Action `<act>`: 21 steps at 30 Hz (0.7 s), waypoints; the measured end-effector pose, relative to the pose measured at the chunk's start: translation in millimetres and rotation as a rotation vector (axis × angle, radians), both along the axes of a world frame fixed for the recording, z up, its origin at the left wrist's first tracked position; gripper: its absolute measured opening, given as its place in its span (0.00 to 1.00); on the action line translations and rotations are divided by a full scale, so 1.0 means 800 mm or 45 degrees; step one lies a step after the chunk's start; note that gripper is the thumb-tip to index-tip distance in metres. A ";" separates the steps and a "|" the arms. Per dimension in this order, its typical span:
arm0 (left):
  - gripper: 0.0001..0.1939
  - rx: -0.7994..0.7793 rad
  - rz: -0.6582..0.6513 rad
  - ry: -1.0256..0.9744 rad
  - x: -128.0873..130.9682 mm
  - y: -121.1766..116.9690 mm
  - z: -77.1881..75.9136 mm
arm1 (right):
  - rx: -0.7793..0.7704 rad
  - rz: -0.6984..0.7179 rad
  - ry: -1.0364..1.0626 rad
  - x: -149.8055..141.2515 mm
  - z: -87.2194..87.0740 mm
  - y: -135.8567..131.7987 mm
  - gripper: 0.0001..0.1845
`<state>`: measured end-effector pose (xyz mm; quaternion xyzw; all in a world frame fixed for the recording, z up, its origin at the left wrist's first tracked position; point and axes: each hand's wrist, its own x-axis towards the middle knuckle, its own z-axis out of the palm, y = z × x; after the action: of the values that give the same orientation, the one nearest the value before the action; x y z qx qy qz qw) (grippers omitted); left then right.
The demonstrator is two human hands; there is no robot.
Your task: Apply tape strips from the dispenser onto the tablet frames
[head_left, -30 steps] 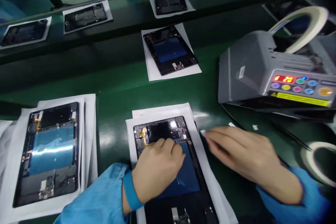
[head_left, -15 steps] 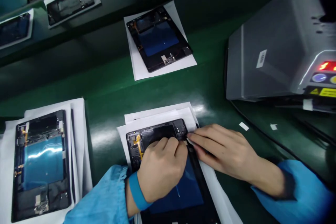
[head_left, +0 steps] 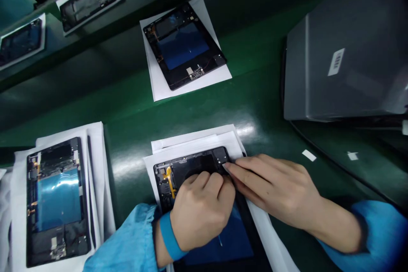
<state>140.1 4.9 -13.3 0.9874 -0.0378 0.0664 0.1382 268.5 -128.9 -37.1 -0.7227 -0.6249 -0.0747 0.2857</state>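
Observation:
An opened tablet (head_left: 219,244) with a blue battery area lies on white sheets (head_left: 188,143) in front of me. My left hand (head_left: 204,212), wearing a blue wristband (head_left: 172,236), rests over its upper half with the fingers curled in; what they pinch, if anything, is hidden. At the tablet's upper right edge, beside its corner, my right hand (head_left: 277,191) pinches a small piece of white tape (head_left: 225,166), mostly covered by the fingertips. Both hands' fingertips are close together.
To the left, another opened tablet (head_left: 59,199) sits on stacked sheets. One more tablet (head_left: 185,46) lies farther back, and others (head_left: 87,3) stand on a ledge. A grey machine (head_left: 344,55) occupies the right, with a black cable (head_left: 334,157) and loose white tape pieces (head_left: 309,155) near it.
My right hand has moved left from beside the tablet onto its upper right edge, bringing the tape piece there. My left hand stays over the tablet. The view has shifted, cutting off the machine's display.

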 end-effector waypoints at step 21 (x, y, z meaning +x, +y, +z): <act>0.09 -0.025 0.044 -0.026 -0.003 -0.001 -0.002 | -0.137 0.066 -0.229 -0.010 0.012 -0.001 0.13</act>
<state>137.4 3.9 -15.1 0.9858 -0.0214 0.0793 0.1464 260.1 -129.6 -27.9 -0.7110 -0.6696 -0.0984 0.1911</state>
